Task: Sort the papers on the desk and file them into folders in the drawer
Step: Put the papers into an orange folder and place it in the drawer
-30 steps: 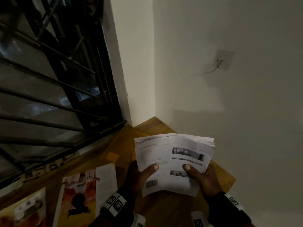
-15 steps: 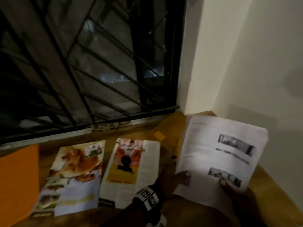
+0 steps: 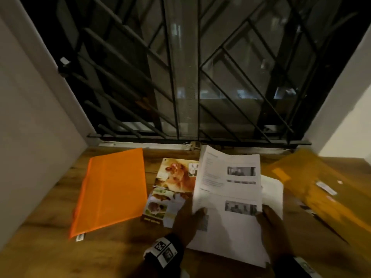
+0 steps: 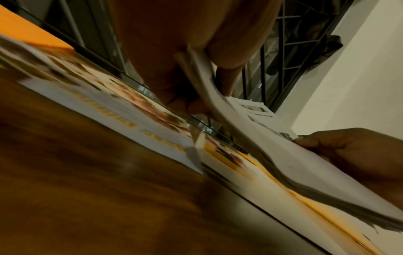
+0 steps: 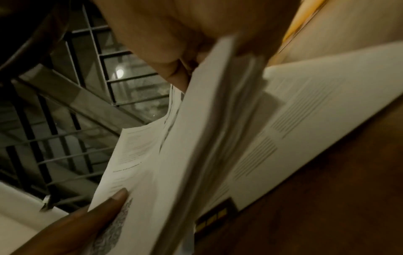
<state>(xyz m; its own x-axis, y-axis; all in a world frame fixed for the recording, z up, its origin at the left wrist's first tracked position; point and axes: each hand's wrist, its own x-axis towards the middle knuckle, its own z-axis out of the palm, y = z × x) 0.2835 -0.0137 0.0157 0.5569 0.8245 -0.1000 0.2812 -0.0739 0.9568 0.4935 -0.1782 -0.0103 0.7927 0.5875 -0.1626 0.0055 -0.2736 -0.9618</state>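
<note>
My left hand (image 3: 185, 219) and right hand (image 3: 274, 223) each pinch a near corner of the white paper stack (image 3: 230, 197), held just above the wooden desk (image 3: 50, 247). Farther left lie a colour magazine (image 3: 170, 189) and an orange folder (image 3: 112, 189).

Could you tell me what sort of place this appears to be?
Probably a home desk by a window at night: a wooden desk bearing an orange folder, a magazine, and a barred window behind.
</note>
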